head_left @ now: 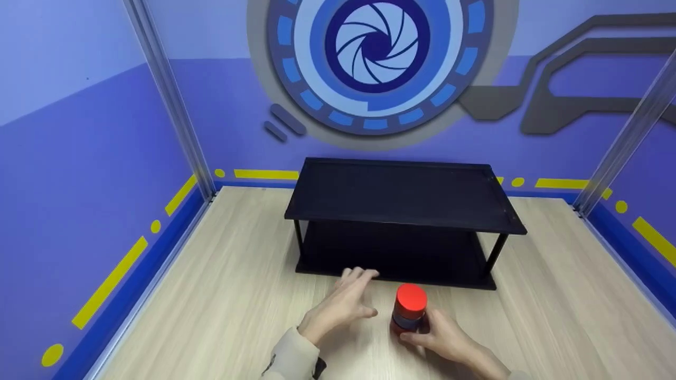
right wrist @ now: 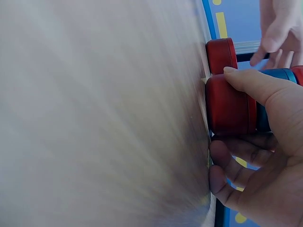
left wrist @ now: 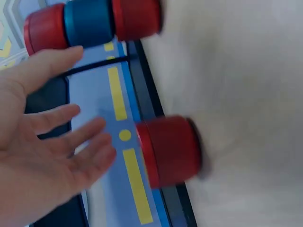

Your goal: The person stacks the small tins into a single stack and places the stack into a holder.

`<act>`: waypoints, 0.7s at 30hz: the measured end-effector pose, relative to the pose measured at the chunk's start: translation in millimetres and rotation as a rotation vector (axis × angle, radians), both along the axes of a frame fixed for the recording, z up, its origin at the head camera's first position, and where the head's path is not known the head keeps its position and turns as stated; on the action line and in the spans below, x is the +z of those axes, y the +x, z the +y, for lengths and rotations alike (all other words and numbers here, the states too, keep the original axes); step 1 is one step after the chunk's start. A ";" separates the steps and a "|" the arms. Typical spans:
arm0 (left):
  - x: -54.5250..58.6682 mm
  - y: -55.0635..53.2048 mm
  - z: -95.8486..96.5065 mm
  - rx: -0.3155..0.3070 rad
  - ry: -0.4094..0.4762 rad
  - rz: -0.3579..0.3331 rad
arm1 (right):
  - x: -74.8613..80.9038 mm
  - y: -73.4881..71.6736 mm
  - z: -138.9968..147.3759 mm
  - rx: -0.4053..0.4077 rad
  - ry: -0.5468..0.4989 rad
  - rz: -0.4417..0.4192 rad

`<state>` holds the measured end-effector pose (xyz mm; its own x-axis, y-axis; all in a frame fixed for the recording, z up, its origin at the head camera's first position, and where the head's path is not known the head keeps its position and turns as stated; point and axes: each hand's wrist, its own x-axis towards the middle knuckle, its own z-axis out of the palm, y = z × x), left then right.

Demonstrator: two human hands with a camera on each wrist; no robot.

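A cylindrical stack (head_left: 410, 306) of red, blue and red round tin-like pieces stands upright on the table. My right hand (head_left: 449, 338) grips its lower part, the thumb along the bottom red piece (right wrist: 230, 104) and the fingers curled on the other side. My left hand (head_left: 340, 306) hovers left of the stack with its fingers loosely spread and nothing in them. A separate short red cylinder (left wrist: 170, 151) rests on the table below my left palm in the left wrist view. That cylinder shows behind the stack in the right wrist view; the head view does not show it.
A black two-tier shelf (head_left: 401, 195) stands on the wooden table (head_left: 243, 253) just beyond both hands. Its upper board overhangs the lower level, with thin posts at the front corners. Blue printed walls (head_left: 95, 174) enclose the table at the back and sides.
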<state>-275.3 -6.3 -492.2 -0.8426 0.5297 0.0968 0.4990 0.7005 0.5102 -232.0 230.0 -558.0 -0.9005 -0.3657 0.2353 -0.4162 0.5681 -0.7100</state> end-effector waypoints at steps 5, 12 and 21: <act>-8.7 -4.4 -8.0 0.097 -0.063 0.028 | -0.4 -0.7 0.1 -0.016 0.014 0.014; -18.9 -6.1 -11.3 0.211 -0.064 -0.043 | -1.5 0.6 0.2 -0.023 0.009 0.000; -24.6 -12.3 -13.1 0.255 -0.023 -0.096 | -0.2 -0.5 -0.6 -0.025 0.004 0.023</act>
<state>-287.6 -19.3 -516.7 -0.9537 0.3007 0.0006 0.2555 0.8090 0.5294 -232.5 229.4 -558.2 -0.9038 -0.3445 0.2541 -0.4179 0.5814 -0.6981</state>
